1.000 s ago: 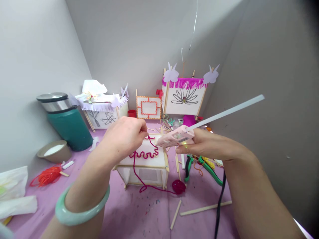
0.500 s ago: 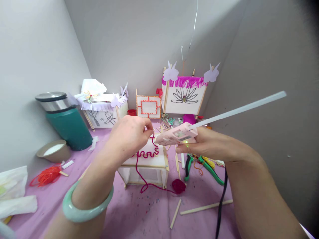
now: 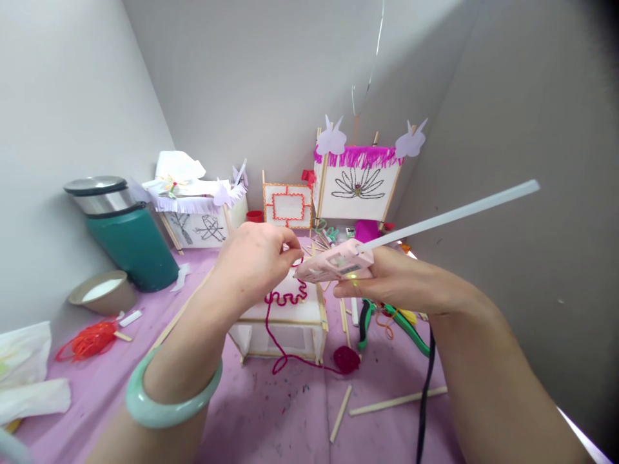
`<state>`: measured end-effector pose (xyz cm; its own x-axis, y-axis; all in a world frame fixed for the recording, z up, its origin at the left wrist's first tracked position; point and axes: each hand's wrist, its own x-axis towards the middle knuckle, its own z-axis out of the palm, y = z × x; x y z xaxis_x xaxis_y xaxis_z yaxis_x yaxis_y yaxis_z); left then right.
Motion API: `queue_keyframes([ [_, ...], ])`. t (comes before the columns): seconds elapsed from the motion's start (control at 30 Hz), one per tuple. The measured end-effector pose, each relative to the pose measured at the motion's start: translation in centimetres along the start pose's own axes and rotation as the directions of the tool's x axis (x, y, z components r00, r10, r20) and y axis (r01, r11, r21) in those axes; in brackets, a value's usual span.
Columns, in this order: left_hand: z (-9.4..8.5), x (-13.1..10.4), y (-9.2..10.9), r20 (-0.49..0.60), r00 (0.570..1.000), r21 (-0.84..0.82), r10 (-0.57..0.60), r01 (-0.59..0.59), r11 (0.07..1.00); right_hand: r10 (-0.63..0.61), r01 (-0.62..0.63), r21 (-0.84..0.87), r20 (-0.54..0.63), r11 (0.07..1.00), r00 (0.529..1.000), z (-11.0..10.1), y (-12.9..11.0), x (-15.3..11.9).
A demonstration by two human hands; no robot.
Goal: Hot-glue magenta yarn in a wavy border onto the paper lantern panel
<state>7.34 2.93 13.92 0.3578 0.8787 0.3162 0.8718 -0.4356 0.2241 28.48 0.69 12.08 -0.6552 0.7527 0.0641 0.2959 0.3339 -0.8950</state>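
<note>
My left hand [image 3: 258, 261], with a pale green bangle at the wrist, pinches dark red yarn [image 3: 286, 298] above a white-panelled wooden-stick frame [image 3: 283, 312]. The yarn lies in a wavy line on the frame's top panel, and one strand hangs down the front to a small yarn ball [image 3: 346, 359] on the cloth. My right hand [image 3: 391, 277] is closed around a pink hot glue gun [image 3: 333, 263]. A long translucent glue stick [image 3: 454, 214] juts from its rear. The gun's nozzle points left, close to my left fingertips and over the panel.
Green-handled pliers [image 3: 409, 328] lie right of the frame, near a black cord [image 3: 424, 399] and loose wooden sticks [image 3: 396, 401]. Behind stand decorated lanterns [image 3: 358, 190]. At left are a teal bottle [image 3: 133, 241], a bowl [image 3: 104, 293] and red string [image 3: 89, 341].
My right hand and the glue gun have shifted slightly left, toward my left hand. My left fingertips, still pinching the yarn, have moved a little to the right.
</note>
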Motion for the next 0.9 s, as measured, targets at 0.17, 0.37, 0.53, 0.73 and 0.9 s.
queue_keyframes([
  [0.17, -0.01, 0.02, -0.14, 0.007, 1.000, -0.003, 0.009, -0.009, 1.000, -0.012, 0.004, -0.123, -0.061, 0.992, 0.998, 0.09, -0.21, 0.11],
  [0.37, 0.06, 0.07, -0.46, 0.024, 0.999, -0.017, 0.041, -0.041, 0.999, 0.020, -0.057, -0.250, -0.151, 0.967, 0.988, 0.03, -0.74, -0.33],
  [0.53, 0.05, 0.06, -0.38, 0.060, 0.998, 0.003, 0.034, -0.034, 0.999, 0.014, -0.049, -0.246, -0.139, 0.968, 0.990, -0.01, -0.86, -0.55],
  [0.73, -0.01, -0.03, -0.49, 0.084, 0.994, 0.012, 0.068, -0.070, 0.997, 0.002, -0.024, -0.238, -0.089, 0.971, 0.996, -0.21, -0.70, -0.38],
  [0.9, 0.00, 0.02, -0.37, 0.104, 0.993, 0.021, 0.057, -0.060, 0.998, -0.004, -0.008, -0.198, -0.059, 0.980, 0.998, -0.32, -0.46, -0.55],
])
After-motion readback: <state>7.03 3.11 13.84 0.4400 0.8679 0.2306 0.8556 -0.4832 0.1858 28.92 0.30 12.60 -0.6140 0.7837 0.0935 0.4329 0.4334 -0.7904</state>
